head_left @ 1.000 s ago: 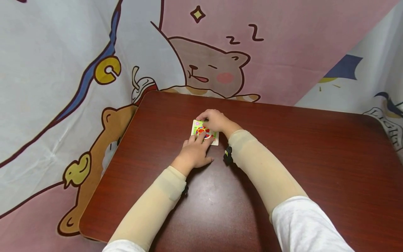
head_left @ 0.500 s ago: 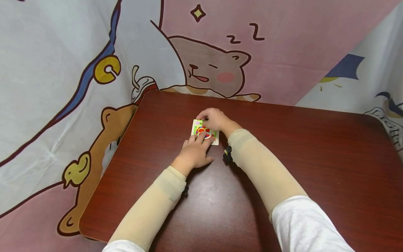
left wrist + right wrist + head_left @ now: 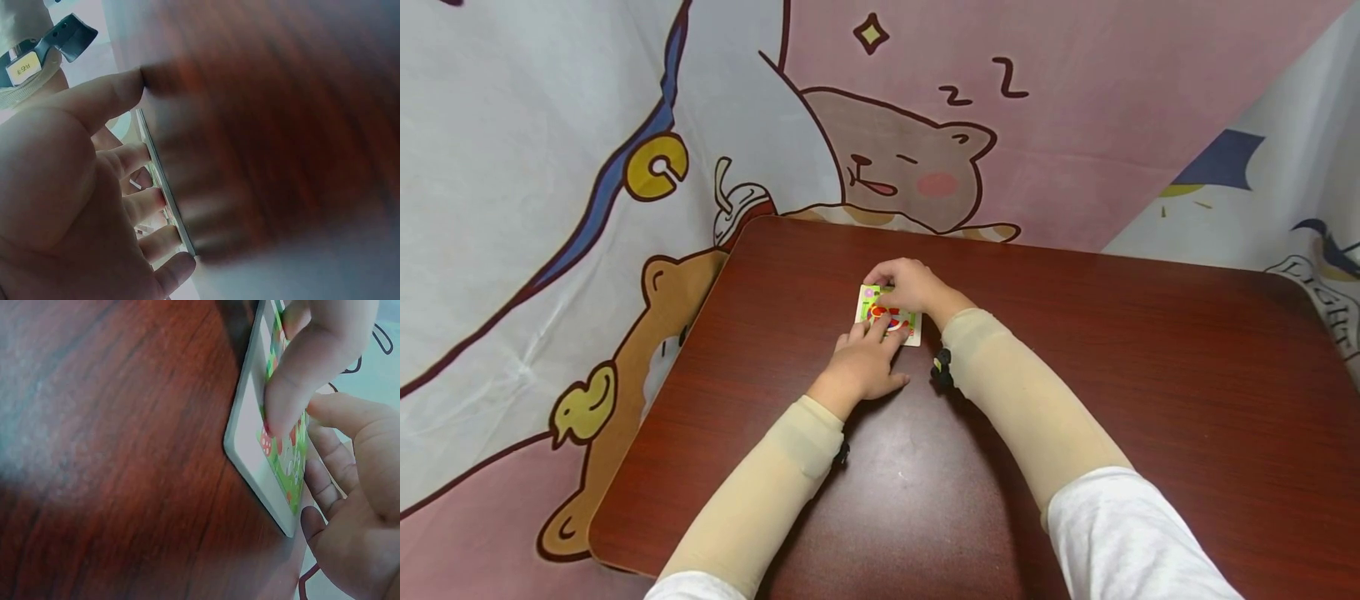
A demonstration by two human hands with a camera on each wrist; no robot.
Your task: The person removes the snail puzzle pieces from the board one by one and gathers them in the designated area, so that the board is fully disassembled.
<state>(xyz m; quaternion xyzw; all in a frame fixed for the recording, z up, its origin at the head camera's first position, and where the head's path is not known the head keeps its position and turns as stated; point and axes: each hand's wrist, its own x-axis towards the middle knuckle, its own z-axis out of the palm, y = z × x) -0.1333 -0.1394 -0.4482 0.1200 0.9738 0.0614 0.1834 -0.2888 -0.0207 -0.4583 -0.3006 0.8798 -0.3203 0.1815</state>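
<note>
Here, wrist views alone show the board (image 3: 279,472) edge-on; left hand (image 3: 867,358) lies spread on it, right hand (image 3: 912,287) curled, hold unclear.

The left hand (image 3: 861,367) and right hand (image 3: 913,286) partly hide the printed board (image 3: 872,311), its markings too small to tell.

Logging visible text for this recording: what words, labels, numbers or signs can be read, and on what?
"z z": on the printed fabric, above the sleeping bear.
"LIGHT": on the same fabric, far right.
Small label on black wrist mount, left wrist view: too blurred to read surely.
Colourful board: print too small or covered to read.
</note>
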